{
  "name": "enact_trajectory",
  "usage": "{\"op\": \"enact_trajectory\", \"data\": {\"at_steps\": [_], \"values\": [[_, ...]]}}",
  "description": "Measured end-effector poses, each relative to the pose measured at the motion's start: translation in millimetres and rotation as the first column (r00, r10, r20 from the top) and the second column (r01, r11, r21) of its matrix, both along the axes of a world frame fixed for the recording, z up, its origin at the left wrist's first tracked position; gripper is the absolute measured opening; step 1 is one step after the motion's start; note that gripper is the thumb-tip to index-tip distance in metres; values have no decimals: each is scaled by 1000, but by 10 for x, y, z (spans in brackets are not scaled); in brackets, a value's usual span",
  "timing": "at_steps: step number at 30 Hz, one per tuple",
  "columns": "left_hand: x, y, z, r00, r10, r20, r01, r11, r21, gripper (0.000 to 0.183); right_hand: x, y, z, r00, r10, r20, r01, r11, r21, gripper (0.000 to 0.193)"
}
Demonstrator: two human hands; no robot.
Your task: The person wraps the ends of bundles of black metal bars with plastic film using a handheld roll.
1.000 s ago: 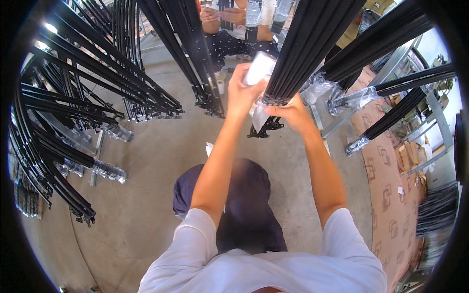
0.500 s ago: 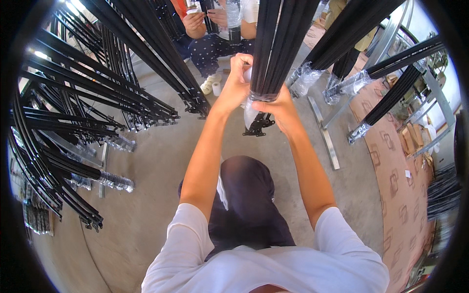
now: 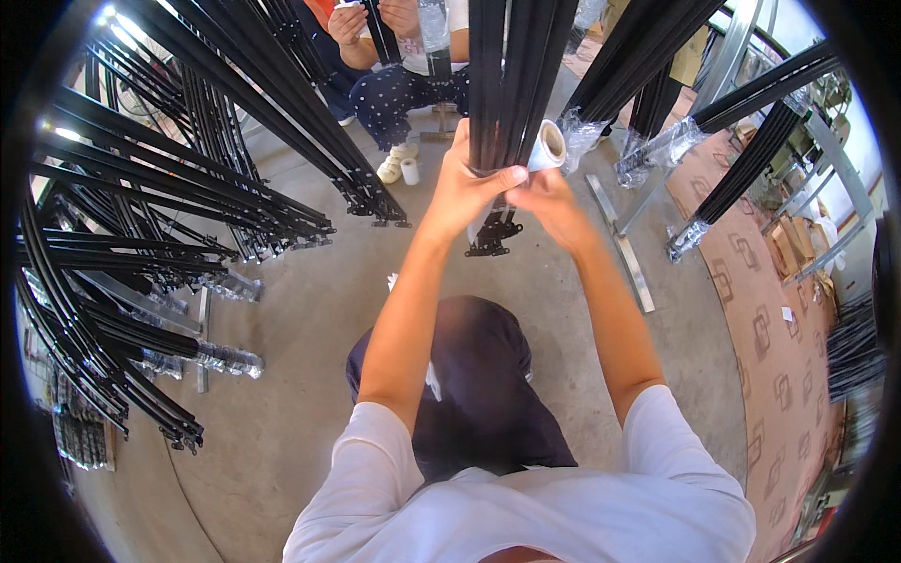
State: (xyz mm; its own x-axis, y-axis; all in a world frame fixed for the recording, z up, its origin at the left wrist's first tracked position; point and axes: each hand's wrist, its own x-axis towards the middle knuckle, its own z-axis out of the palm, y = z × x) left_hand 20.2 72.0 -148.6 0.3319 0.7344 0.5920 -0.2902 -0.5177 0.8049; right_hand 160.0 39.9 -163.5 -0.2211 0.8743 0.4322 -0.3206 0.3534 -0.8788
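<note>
In front of me stands a bundle of long black rods (image 3: pixel 507 89), slanting up and away, with dark brackets (image 3: pixel 493 236) at its lower end. My left hand (image 3: pixel 457 192) is closed round the bundle's lower part from the left, its thumb across the front. My right hand (image 3: pixel 552 208), partly smeared by motion, is closed at the base of a roll of clear film (image 3: pixel 547 148) on the bundle's right side. The roll tilts with its hollow core facing up. Clear film lies round the rods between my hands; the fingers behind are hidden.
Many black rods (image 3: pixel 188 178) lean at the left. Film-wrapped bundles (image 3: pixel 662 155) rest against a metal frame (image 3: pixel 624 249) at the right. Opposite sits another person, hands (image 3: pixel 375 19) on rods. A small white roll (image 3: pixel 409 171) stands on the floor. Patterned sheeting (image 3: pixel 751 310) covers the right side.
The film roll has passed from my left hand, left of the bundle, to its right side at my right hand. My left thumb now crosses the front of the rods.
</note>
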Motion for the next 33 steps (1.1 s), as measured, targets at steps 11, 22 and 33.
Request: {"op": "enact_trajectory", "data": {"at_steps": [11, 22, 33], "values": [[46, -39, 12, 992, -78, 103, 79, 997, -2, 40, 98, 163, 133, 986, 0, -166, 33, 981, 192, 51], [-92, 27, -46, 979, -147, 139, 154, 987, -43, 32, 498, -234, 434, 935, -151, 320, 100, 980, 171, 50], [29, -67, -87, 884, -200, 422, 258, 963, -84, 41, -361, -611, 113, 889, -355, 288, 271, 917, 293, 48]]}}
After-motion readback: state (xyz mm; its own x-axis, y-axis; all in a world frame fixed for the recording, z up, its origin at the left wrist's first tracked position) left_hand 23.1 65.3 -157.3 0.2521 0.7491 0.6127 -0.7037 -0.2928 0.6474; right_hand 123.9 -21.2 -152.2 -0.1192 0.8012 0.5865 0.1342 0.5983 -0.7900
